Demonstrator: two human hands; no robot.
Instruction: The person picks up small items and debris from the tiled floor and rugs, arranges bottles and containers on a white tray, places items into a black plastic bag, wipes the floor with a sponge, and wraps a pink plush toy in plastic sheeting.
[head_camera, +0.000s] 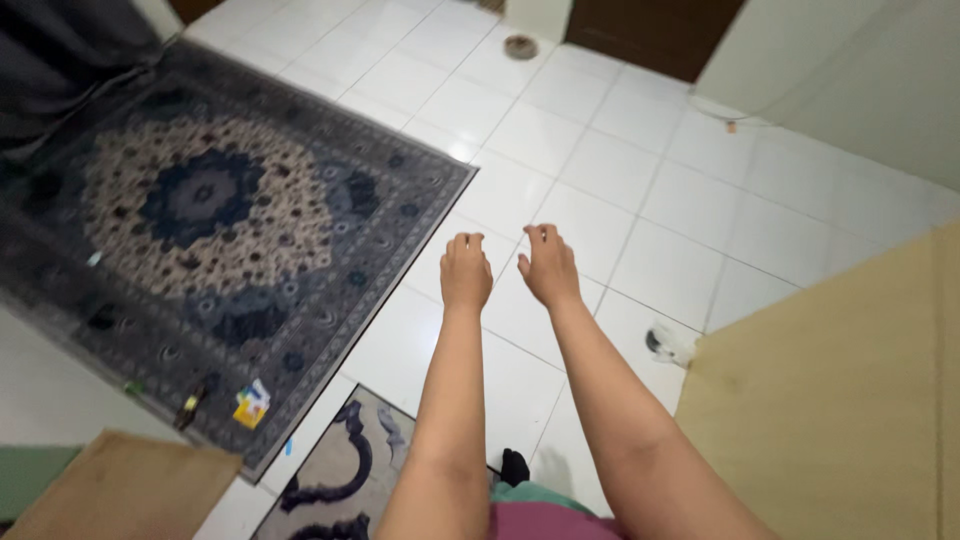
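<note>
From my remote view, one small packet (251, 405) lies flat at the near edge of the patterned blue-grey rug (210, 230), low and left in the head view. It is roughly rectangular, yellow with patches of white, blue and red. Just left of it lies a slim dark object with a yellowish band, too small to identify.

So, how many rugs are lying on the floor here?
2. A large patterned rug lies on the left, beside the left hand. A small grey mat lies below it at the bottom edge, partly cut off. Others may lie out of view.
</note>
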